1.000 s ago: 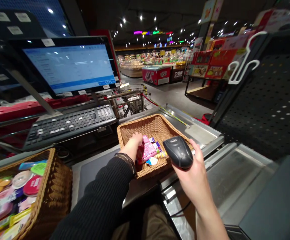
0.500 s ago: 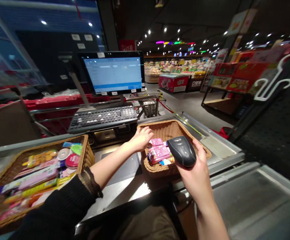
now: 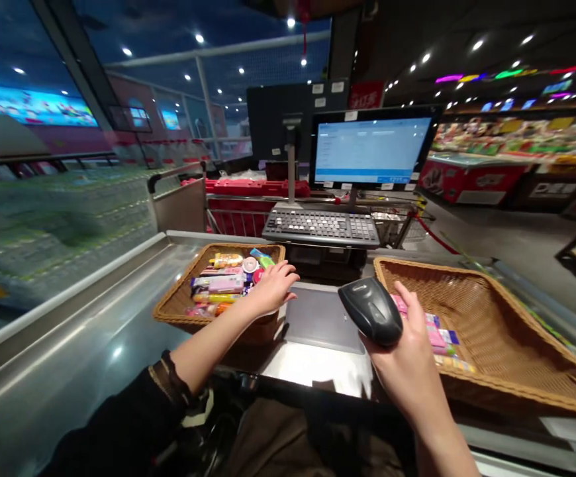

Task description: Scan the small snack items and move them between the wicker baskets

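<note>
The black scanner (image 3: 371, 311) is in the right hand (image 3: 410, 348), whose fingers are wrapped around it. It is held up in front of the near left part of the right basket (image 3: 511, 331), partly hiding that basket's left side. Pink packets (image 3: 437, 339) lie in the basket at its left end, some of them covered from sight by the right hand.

The left hand (image 3: 274, 289) is open, palm down with loosely bent fingers, over the right side of the left basket (image 3: 179, 311); whether it touches anything there cannot be told. Colourful packages (image 3: 223, 285) fill the left basket.

Both baskets stand on the metal worktop (image 3: 114, 358), with a flat grey panel (image 3: 318, 315) between them. Behind the panel is a black keyboard (image 3: 320, 225), and above it a lit monitor (image 3: 372, 149). Farther back on the right stands a red freezer (image 3: 471, 177).
</note>
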`<state>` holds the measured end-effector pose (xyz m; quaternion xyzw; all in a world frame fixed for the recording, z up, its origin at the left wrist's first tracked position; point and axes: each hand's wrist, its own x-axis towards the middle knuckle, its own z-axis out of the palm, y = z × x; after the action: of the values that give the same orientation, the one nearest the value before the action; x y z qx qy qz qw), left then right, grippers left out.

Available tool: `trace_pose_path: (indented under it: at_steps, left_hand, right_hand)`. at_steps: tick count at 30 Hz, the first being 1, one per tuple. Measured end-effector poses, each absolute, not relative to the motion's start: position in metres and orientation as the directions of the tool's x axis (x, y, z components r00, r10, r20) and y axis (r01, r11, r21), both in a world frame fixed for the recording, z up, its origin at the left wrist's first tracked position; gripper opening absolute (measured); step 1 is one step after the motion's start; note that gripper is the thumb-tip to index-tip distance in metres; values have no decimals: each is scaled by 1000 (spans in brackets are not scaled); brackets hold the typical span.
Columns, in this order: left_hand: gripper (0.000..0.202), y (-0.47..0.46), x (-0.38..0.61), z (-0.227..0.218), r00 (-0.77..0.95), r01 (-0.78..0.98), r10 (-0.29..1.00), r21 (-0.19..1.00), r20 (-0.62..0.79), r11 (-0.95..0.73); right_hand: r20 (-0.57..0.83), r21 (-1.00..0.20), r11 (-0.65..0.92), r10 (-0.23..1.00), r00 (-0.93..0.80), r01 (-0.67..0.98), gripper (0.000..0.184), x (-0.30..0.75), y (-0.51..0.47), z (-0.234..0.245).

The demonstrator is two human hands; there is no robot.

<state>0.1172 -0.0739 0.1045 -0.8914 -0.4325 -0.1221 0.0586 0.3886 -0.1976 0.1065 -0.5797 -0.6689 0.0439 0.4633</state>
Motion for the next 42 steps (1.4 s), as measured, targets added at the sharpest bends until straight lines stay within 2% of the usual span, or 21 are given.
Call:
trace_pose_path:
  at_steps: [4,8,11,14,20,27,31,36,42]
  left_hand:
    - [33,-72,55,106,453,885,856,-11,249,-465]
    - [36,-73,2,104,241,970,962,-75,131,-233]
    - [34,-74,-27,97,106,988,993,-113,43,-101]
    - [30,-74,-41,88,60,990,998,-125,-4,-60]
    - [24,-74,-41,89,99,989,995,-111,24,-95]
    - [32,-85,-2,112,258,966,909,-71,328,-248]
    - [28,-90,41,122,388,917,815,-89,431,-390]
    - [27,-92,81,124,488,857,725,-110,486,-503]
    - [31,-91,98,122,525,831,702,-114,482,-544]
  right_hand:
    - [556,-583,360,831,34,729,34,355,-203,111]
    - [513,-605,364,858,-2,708,26,335,-208,114]
    - [488,-615,362,873,-23,701,25,327,-206,112]
    - [477,-616,362,878,-35,700,26,324,-204,110]
    - [476,-610,354,879,-29,709,28,321,-204,107]
    - [461,-615,330,887,-13,716,30,325,-203,105]
    - [431,-584,323,901,-53,745,39,330,-204,104]
    - [425,-555,297,904,-43,777,42,335,-210,102]
    - [429,-567,257,903,14,782,41,333,-218,96]
